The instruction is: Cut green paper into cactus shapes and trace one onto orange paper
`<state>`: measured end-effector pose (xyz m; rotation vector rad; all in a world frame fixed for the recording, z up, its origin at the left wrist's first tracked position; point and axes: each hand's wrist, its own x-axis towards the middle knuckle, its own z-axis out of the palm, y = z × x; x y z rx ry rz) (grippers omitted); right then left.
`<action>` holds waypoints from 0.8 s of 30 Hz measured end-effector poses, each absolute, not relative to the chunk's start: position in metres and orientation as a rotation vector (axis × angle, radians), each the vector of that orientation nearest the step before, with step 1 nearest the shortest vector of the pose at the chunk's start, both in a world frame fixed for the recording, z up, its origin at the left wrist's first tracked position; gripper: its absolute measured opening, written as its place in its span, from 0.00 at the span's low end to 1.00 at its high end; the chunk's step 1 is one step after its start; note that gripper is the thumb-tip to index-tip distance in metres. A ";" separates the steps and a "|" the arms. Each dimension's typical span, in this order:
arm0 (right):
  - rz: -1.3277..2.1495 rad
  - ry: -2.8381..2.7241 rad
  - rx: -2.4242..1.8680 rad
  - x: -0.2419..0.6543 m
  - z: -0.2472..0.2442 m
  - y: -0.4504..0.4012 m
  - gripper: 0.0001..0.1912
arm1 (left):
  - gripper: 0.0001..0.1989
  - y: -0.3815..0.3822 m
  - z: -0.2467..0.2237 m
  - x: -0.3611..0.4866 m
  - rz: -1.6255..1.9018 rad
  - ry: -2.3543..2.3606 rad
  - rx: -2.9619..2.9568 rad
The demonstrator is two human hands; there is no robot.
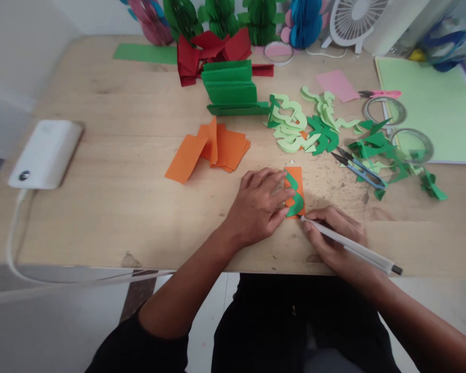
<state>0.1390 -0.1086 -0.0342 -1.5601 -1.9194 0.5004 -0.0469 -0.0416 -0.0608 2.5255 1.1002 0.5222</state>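
Observation:
A small orange paper piece point(299, 178) lies near the table's front edge, with a wavy green paper cutout point(296, 206) on top of it. My left hand point(258, 204) rests with fingers spread, its fingertips pressing the cutout and the orange paper against the table. In my right hand point(334, 235) is a white pen point(351, 243), held between thumb and fingers. The pen's tip touches or nearly touches the lower right edge of the green cutout. My left fingers hide part of the cutout's left side.
Folded orange papers point(225, 147), folded green paper point(233, 88) and red paper point(213, 46) lie behind my left hand. Wavy light green cutouts point(289, 116), thread snips point(361, 168), tape rolls point(413, 145) and green scraps point(376, 145) are to the right. A white power bank point(46, 153) sits far left.

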 end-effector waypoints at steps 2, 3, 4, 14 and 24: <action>0.496 -1.912 -1.562 0.139 -0.034 -0.108 0.03 | 0.16 -0.042 -0.061 -0.047 0.517 1.101 2.522; 0.491 -1.906 -1.564 0.140 -0.034 -0.108 0.03 | 0.16 -0.042 -0.061 -0.047 0.517 1.102 2.521; 0.486 -1.903 -1.564 0.140 -0.034 -0.108 0.03 | 0.15 -0.042 -0.061 -0.047 0.519 1.103 2.520; 0.478 -1.898 -1.573 0.142 -0.033 -0.107 0.03 | 0.15 -0.042 -0.061 -0.047 0.536 1.099 2.519; 0.450 -1.896 -1.571 0.143 -0.034 -0.107 0.03 | 0.16 -0.042 -0.061 -0.047 0.520 1.099 2.524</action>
